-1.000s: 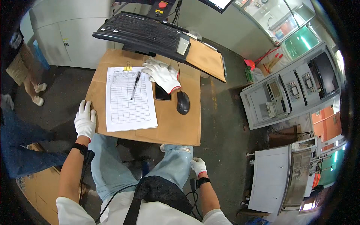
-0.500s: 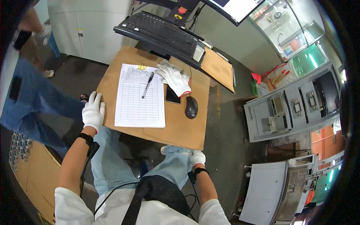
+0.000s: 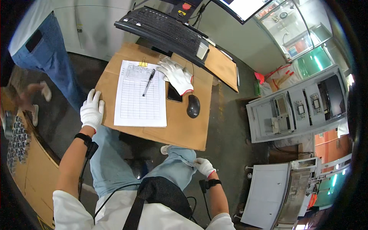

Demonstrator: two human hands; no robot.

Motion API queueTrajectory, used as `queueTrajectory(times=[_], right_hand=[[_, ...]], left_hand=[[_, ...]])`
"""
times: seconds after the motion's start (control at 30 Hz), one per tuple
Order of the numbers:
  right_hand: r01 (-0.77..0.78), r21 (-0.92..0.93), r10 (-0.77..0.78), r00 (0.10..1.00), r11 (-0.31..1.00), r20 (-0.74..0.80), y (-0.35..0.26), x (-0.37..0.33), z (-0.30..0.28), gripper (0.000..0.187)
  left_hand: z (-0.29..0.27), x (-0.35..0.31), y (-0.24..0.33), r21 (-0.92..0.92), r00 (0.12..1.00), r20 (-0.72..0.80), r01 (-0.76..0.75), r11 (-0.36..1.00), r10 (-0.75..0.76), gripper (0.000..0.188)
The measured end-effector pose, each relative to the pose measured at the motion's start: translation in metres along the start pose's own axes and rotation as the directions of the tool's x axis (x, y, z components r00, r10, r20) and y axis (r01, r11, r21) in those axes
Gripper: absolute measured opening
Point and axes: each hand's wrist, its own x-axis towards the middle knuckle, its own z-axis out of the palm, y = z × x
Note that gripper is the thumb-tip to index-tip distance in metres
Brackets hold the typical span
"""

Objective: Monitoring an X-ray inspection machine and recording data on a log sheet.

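- Brown cardboard-covered desk point(image 3: 182, 132): ahead of light-blue trousers point(image 3: 109, 157), beneath white gridded papers point(image 3: 140, 105)
- White-gloved left hand point(image 3: 92, 109): released, fingers extended on desk's left edge
- White-gloved right hand point(image 3: 204, 166): at trousers' knee; cannot tell whether clenched

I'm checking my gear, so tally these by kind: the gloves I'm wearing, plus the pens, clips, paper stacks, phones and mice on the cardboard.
Worn gloves: 2
Pen: 1
Clip: 1
Paper stack: 1
Phone: 1, partly covered
Mouse: 1
Total: 7
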Motion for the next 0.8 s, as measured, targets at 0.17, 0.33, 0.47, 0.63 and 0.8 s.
queueTrajectory(times=[0.17,0.33,0.47,0.63,0.8], right_hand=[[-0.004,-0.063,0.005,1.0,0.998,0.027,-0.006,-0.017,0.012,0.027],[-0.085,0.23,0.096,0.995,0.97,-0.039,0.015,-0.01,0.022,0.03],[-0.044,0.513,0.162,0.969,0.857,-0.188,0.032,-0.012,0.021,0.037],[-0.032,0.586,0.227,0.938,0.809,-0.262,0.039,-0.015,0.005,0.036],[-0.036,0.565,0.252,0.917,0.824,-0.31,0.042,-0.003,-0.005,0.04]], left_hand=[[-0.005,0.003,0.01,-0.029,0.996,0.081,0.041,0.999,-0.039,0.045],[-0.001,0.002,0.007,-0.006,1.0,0.022,0.01,1.0,-0.01,0.045],[0.001,0.001,0.006,0.007,0.999,0.039,0.022,1.0,-0.022,0.044],[0.003,0.0,0.004,0.012,1.0,0.024,0.012,1.0,-0.012,0.044],[0.003,0.001,0.005,0.014,1.0,0.0,-0.003,1.0,0.003,0.043]])
